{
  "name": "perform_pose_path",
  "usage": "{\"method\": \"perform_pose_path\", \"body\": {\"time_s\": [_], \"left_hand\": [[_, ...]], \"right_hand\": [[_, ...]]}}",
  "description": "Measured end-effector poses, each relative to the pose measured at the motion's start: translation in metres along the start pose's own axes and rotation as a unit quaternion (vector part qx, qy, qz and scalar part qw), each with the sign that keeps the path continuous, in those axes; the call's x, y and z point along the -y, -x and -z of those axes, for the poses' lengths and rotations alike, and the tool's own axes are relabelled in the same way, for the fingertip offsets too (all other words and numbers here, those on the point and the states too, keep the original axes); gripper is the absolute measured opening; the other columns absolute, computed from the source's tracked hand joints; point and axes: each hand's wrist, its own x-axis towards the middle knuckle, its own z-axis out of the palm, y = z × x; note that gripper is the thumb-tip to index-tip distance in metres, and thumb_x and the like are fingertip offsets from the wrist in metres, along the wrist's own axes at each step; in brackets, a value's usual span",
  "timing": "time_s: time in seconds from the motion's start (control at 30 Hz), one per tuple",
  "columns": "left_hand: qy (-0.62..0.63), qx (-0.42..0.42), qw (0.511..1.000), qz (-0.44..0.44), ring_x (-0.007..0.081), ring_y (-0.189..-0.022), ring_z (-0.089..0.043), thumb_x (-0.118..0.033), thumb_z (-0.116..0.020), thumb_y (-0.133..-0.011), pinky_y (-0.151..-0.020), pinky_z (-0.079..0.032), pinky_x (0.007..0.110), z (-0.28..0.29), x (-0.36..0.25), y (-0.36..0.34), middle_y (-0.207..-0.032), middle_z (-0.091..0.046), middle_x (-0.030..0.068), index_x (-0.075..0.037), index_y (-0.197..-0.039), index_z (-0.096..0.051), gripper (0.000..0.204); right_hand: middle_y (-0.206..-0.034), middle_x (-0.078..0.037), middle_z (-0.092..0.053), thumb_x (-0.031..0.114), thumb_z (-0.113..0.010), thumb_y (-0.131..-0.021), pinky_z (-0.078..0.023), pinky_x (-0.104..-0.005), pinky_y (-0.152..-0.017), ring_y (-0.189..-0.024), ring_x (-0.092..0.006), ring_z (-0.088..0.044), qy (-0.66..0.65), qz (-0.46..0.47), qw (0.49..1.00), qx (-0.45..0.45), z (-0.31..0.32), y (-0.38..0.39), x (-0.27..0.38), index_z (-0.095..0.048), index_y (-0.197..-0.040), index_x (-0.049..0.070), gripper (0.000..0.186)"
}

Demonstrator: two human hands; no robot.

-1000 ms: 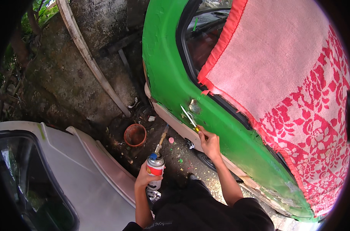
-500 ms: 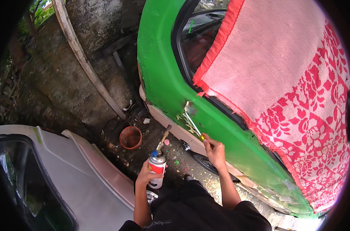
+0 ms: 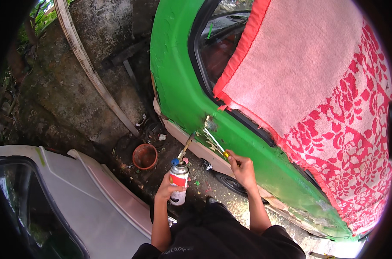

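My left hand [image 3: 165, 189] is wrapped round a blowtorch, a white and red gas can [image 3: 178, 180] with a blue knob and a brass-coloured nozzle [image 3: 188, 144]. Its nozzle points up toward the lower edge of the green car body [image 3: 174, 82]; no flame can be made out. Between the fingers of my right hand [image 3: 244, 172] is a screwdriver [image 3: 216, 141] with a yellow handle and a long thin shaft. The shaft's tip lies at a dark scorched patch [image 3: 212, 124] on the green panel, where paint is peeling in pale curled flakes.
A pink and red patterned towel [image 3: 308, 73] covers the car's window side. Left of me stands a grey vehicle [image 3: 79, 194]. On the ground are a terracotta pot [image 3: 145, 156] and scattered paint chips. A long curved strip [image 3: 90, 71] leans over the dirty concrete.
My left hand has lifted the blowtorch slightly up and right, bringing the nozzle nearer the green panel. My right hand keeps almost the same place with the screwdriver.
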Motion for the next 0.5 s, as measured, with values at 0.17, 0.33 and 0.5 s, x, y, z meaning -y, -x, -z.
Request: {"method": "perform_pose_path", "body": {"time_s": [0.17, 0.33, 0.5], "left_hand": [[-0.003, 0.000, 1.000, -0.010, 0.0242, -0.084, -0.073, 0.002, -0.082, -0.056, -0.079, -0.060, 0.039, 0.000, -0.002, -0.002, -0.103, -0.073, 0.0146, -0.001, -0.122, -0.059, 0.070], [-0.009, -0.014, 1.000, -0.011, 0.0243, -0.085, -0.073, 0.002, -0.083, -0.056, -0.080, -0.060, 0.039, 0.004, -0.005, 0.010, -0.104, -0.073, 0.0146, -0.001, -0.121, -0.060, 0.070], [0.002, -0.055, 0.998, -0.013, 0.0232, -0.088, -0.073, 0.005, -0.085, -0.058, -0.081, -0.060, 0.038, 0.027, 0.007, 0.039, -0.106, -0.073, 0.0135, -0.003, -0.124, -0.059, 0.072]], "right_hand": [[-0.105, -0.020, -0.076, 0.013, -0.067, -0.099, -0.055, -0.0346, -0.077, -0.080, -0.0225, -0.071, -0.004, 0.016, 1.000, -0.021, -0.007, 0.000, 0.002, -0.075, -0.123, 0.007, 0.027], [-0.085, -0.013, -0.072, 0.012, -0.066, -0.099, -0.050, -0.0325, -0.067, -0.070, -0.0140, -0.061, 0.012, 0.060, 0.998, -0.034, -0.004, -0.004, 0.011, -0.074, -0.124, 0.005, 0.027], [-0.084, -0.019, -0.073, 0.012, -0.066, -0.099, -0.052, -0.0349, -0.070, -0.070, -0.0202, -0.065, 0.069, 0.038, 0.997, -0.013, -0.005, -0.013, 0.037, -0.074, -0.123, 0.006, 0.026]]}}
